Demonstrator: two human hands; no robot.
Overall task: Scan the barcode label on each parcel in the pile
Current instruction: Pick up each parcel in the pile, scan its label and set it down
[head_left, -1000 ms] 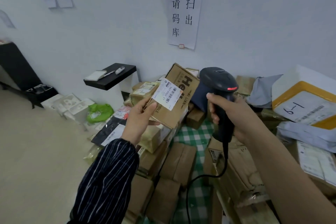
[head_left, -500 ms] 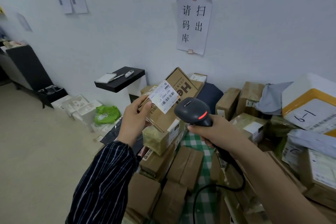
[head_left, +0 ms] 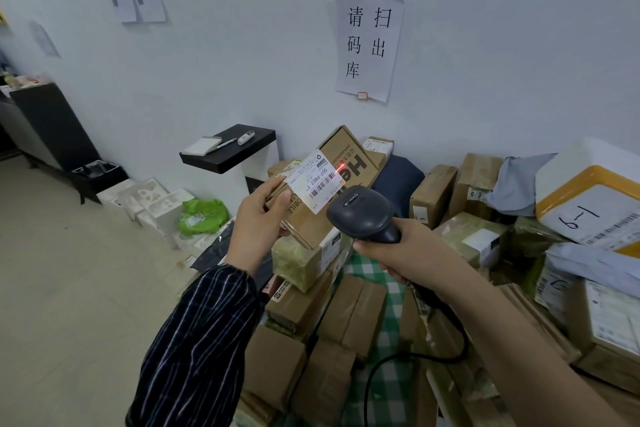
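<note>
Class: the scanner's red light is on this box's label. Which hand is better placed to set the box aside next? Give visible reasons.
Left. The left hand grips the cardboard box above the pile, so it need only lower it. The right hand is full, curled round the scanner.

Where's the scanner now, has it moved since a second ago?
Yes. The scanner has dropped from upright in front of the navy parcel to just below it, tipped toward the label on the box.
</note>
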